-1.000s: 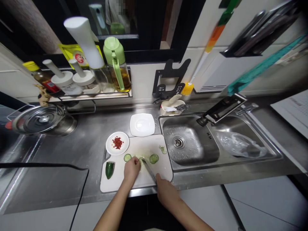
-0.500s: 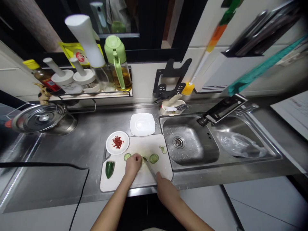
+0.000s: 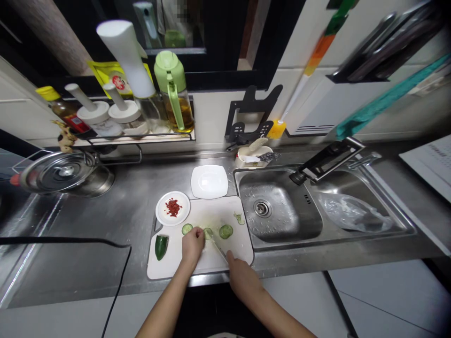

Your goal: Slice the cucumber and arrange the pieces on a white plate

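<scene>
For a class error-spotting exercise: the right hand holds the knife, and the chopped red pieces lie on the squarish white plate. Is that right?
Not quite: the head view shows the chopped red pieces on the round white plate, not the squarish white plate. The right hand does hold the knife.

- Countertop (image 3: 95,244), left to centre: metal, satin sheen.
- Sink (image 3: 282,188), right: smooth metal, water-beaded.
- Pot lid (image 3: 51,177), left edge: polished metal.
- Chopping board (image 3: 215,209), lower centre: smooth, matt, plastic-looking.
- Square plate (image 3: 209,182), centre: glossy, ceramic-looking.
- Cucumber chunk (image 3: 161,247), lower left: glossy skin.
- Bag (image 3: 352,213), right: clear crinkled plastic.
- Knife blade (image 3: 219,248), lower centre: probably metal; finish too small to tell.
</scene>
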The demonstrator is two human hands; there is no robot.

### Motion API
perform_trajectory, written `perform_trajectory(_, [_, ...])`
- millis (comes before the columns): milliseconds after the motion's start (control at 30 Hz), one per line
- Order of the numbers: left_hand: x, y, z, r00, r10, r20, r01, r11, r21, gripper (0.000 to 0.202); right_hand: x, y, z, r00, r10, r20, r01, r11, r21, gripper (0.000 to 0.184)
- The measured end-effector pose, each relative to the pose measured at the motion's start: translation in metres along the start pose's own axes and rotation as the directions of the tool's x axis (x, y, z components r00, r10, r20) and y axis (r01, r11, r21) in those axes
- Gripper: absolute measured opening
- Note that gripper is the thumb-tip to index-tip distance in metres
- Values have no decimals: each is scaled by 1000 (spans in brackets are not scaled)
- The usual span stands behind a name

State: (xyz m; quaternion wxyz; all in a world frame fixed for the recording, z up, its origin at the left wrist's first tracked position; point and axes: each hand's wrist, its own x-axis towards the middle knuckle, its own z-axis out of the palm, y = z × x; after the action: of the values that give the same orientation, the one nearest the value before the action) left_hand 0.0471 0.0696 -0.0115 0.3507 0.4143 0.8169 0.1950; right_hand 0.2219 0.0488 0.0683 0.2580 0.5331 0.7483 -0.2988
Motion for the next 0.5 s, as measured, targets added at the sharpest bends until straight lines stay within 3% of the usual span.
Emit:
perform_trajectory(233, [-1, 3, 2, 1000, -7, -13, 8, 999, 43, 19, 5, 0, 5, 999, -30, -21, 29, 999, -38, 56])
perform_trajectory(500, [0, -2, 5, 999, -4, -35, 5, 1000, 15, 18, 4, -2, -4, 1000, -30, -3, 30, 998, -52, 53])
